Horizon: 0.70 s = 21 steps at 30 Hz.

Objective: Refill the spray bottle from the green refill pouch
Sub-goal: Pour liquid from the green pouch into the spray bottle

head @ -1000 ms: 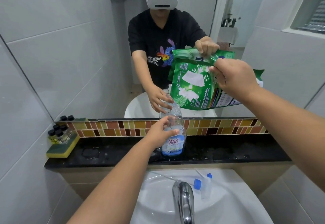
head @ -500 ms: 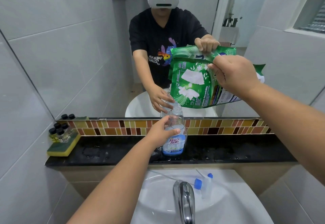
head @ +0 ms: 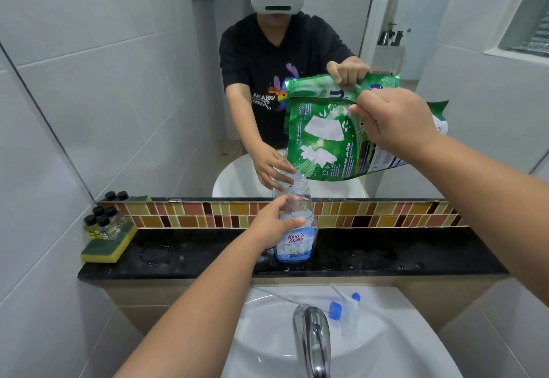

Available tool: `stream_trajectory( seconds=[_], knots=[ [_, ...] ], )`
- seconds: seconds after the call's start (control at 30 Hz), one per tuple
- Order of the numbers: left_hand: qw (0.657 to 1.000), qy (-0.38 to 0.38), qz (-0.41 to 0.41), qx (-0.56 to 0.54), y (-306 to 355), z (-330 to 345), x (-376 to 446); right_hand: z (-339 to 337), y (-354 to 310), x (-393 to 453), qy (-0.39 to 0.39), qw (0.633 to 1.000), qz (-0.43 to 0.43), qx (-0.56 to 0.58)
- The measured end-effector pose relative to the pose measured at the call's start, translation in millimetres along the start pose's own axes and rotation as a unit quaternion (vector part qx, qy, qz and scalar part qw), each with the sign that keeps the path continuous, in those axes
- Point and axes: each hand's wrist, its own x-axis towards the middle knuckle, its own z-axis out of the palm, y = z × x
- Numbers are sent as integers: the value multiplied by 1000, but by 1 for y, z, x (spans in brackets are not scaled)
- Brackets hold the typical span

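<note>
Left hand (head: pixel 274 223): wrapped around the uncapped spray bottle (head: pixel 297 229), upright on the black ledge (head: pixel 386 256).
Right hand (head: pixel 395 122): gripped the green refill pouch (head: pixel 323 143), tilted just above the bottle's mouth.

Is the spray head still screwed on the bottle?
No, the bottle neck is open, and the spray head lies in the sink.

Left arm reaches forward from lower left, bare forearm, left hand (head: pixel 274 223) wrapped around the spray bottle (head: pixel 297 229), thumb on the near side, fingers curled round the far side. Right arm comes in from the right edge, raised higher, right hand (head: pixel 395 122) knuckles toward camera, pinching the upper part of the green refill pouch (head: pixel 323 143), wrist bent slightly down.
</note>
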Motion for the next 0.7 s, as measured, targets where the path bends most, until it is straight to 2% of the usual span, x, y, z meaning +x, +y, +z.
stream_trajectory(
  seconds=[0.7],
  knots=[
    [1000,-1,2,16,4,1,-3,-4,-4,12,17,999,-41,-5]
  ],
)
